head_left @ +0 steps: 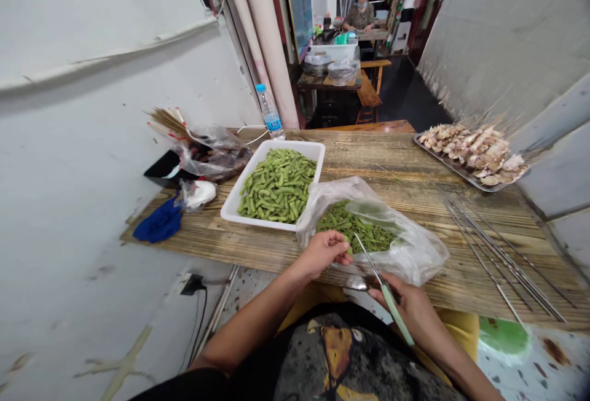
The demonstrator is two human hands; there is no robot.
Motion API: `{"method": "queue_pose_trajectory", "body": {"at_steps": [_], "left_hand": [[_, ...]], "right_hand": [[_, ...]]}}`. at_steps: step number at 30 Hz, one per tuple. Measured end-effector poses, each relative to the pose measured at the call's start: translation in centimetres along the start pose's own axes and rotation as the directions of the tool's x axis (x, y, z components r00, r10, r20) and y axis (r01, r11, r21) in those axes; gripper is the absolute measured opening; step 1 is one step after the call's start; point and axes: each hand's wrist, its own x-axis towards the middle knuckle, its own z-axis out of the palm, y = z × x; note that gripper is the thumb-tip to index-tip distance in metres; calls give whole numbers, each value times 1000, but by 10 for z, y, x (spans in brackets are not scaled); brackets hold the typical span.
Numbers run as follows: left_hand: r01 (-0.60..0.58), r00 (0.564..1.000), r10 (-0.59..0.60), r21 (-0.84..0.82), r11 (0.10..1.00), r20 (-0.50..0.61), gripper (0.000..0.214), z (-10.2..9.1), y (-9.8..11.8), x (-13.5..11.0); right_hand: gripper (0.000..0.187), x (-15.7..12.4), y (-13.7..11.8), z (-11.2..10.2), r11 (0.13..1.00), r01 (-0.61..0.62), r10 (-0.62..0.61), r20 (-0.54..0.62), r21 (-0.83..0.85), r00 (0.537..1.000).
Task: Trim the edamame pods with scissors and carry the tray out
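My left hand point(326, 250) pinches a green edamame pod point(348, 246) above the front edge of the bag. Wrapped round light green handles, my right hand point(408, 303) grips a pair of scissors point(391, 309). Their blades point up and left, with the tips close to the pod. Beneath both lies an open clear plastic bag point(415, 253) holding trimmed green bits and stems point(354, 226). Left of it stands a white tray point(227, 212) heaped with edamame pods point(279, 186). The fingers inside the scissor handles are partly hidden.
A metal tray point(495, 187) of skewered food point(479, 149) sits at the right, with several metal skewers point(502, 253) nearer me. Along the left are a water bottle point(271, 115), bagged sticks point(216, 155) and a blue cloth point(159, 221). A person point(359, 17) sits farther back.
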Motion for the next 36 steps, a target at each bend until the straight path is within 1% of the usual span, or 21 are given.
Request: {"method": "queue_pose_trajectory", "body": {"at_steps": [2,4,7,10,14,17,21,24,26,28,29,30,31,32,33,34,35,36], "left_hand": [[-22,998,14,-129,991,-64,40,2,-1,-1],[-48,994,23,-240,970,-105,43,4,-2,-3],[-73,987,25,-311,948,-156,43,10,-6,-5],[-111,973,40,-313,943,-227,42,15,-11,-5],[-140,959,44,-333,932,-281,43,21,-15,-7],[-130,960,37,-324,937,-276,43,25,-18,-8],[-73,971,-9,-331,941,-239,43,26,-24,-11],[-76,970,-7,-334,940,-242,40,25,-24,-12],[-132,962,42,-329,935,-269,36,21,-19,-12],[-207,946,111,-303,930,-306,29,14,-11,-9],[-233,936,143,-260,937,-322,24,9,-7,-6],[-248,924,176,-180,952,-339,17,4,-3,-1],[-249,911,214,-55,967,-351,11,-1,0,3],[-240,897,264,111,964,-355,10,-6,3,8],[-223,880,324,300,927,-347,14,-10,5,13],[-201,862,390,487,850,-324,19,-13,6,18],[-173,848,446,646,743,-286,22,-14,7,23],[-144,843,483,767,625,-235,23,-15,7,27]], "right_hand": [[38,-4,-1,-2,999,-6,5,20,33,1000],[40,-9,-4,-2,997,2,-5,43,79,999],[40,-15,-8,0,993,-11,2,76,118,997],[40,-15,-9,4,987,-47,34,86,154,996],[40,-11,-10,8,976,-57,48,46,209,998],[39,-8,-12,10,972,-51,44,36,230,998],[35,-4,-10,12,972,-37,34,17,230,999],[33,-2,-4,14,967,-60,45,65,248,997],[35,0,1,14,947,-131,97,126,294,987],[41,2,4,13,901,-221,160,189,372,969],[44,4,5,11,873,-257,183,211,415,960],[46,5,5,9,848,-275,192,220,453,956],[47,6,5,7,833,-273,189,216,481,958],[47,7,4,4,827,-261,180,205,497,962],[47,8,3,2,829,-246,169,194,503,966],[46,9,3,0,834,-232,156,190,501,969],[45,9,3,-1,838,-221,144,190,498,971],[45,9,3,-2,839,-215,135,192,500,972]]}}
